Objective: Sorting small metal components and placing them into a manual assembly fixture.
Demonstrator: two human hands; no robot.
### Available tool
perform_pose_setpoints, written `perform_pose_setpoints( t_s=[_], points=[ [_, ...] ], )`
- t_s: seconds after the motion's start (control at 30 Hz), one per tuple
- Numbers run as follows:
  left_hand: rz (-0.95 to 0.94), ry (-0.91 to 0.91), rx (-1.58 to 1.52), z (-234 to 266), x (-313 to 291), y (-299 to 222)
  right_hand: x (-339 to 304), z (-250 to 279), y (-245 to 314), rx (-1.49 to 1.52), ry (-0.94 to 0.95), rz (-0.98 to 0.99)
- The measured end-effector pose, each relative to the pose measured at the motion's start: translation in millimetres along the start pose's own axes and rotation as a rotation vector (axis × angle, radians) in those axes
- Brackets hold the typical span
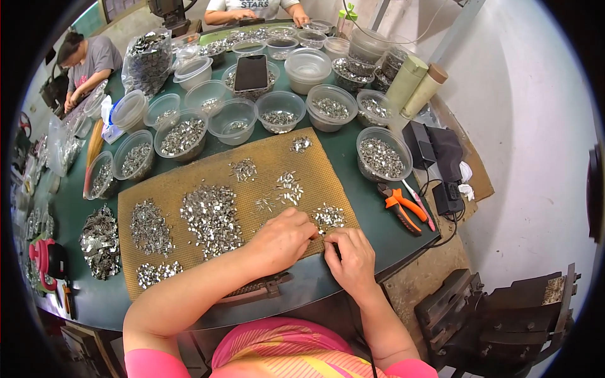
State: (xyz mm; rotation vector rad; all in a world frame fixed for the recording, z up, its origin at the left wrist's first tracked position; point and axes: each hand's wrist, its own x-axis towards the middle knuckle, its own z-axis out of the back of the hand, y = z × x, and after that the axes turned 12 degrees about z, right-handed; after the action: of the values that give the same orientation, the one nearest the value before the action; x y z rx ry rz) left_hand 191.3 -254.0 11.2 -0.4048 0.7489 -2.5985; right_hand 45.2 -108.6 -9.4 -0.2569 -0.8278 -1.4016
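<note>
Over the near right part of a tan textured mat (148, 189), my left hand (280, 238) is closed, its fingertips pinched together beside a small pile of shiny metal pieces (329, 217). Close by on the right, my right hand (353, 257) is also closed at the mat's near edge, with something dark under its fingers. Whatever either hand holds is too small or hidden to make out. Left of my hands lies a large heap of metal pieces (211, 217), and a greyer heap (150, 228) is beyond it. Smaller scattered piles (289, 188) sit farther up the mat.
Clear plastic tubs (183, 135) with metal bits line the mat's far side. Orange-handled pliers (403, 208) lie at the right, below a full tub (381, 157). A phone (251, 72) rests on tubs. A dark metal machine (498, 315) stands lower right. Two people sit across the table.
</note>
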Motion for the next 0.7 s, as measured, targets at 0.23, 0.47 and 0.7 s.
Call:
perform_pose_setpoints(
  t_s=[0.23,0.47,0.7],
  points=[
    [-0.037,-0.034,-0.025,-2.9,-1.8,-4.2,-3.3,-0.1,-1.9,0.032,-0.015,-0.025],
    [-0.19,-0.039,0.263,-2.9,-4.9,-9.6,-2.7,-1.2,-1.3,0.014,-0.015,0.001],
    [-0.124,-0.098,0.232,39.3,-38.3,-9.5,-3.6,1.4,2.1,0.029,-0.007,0.007]
  ],
)
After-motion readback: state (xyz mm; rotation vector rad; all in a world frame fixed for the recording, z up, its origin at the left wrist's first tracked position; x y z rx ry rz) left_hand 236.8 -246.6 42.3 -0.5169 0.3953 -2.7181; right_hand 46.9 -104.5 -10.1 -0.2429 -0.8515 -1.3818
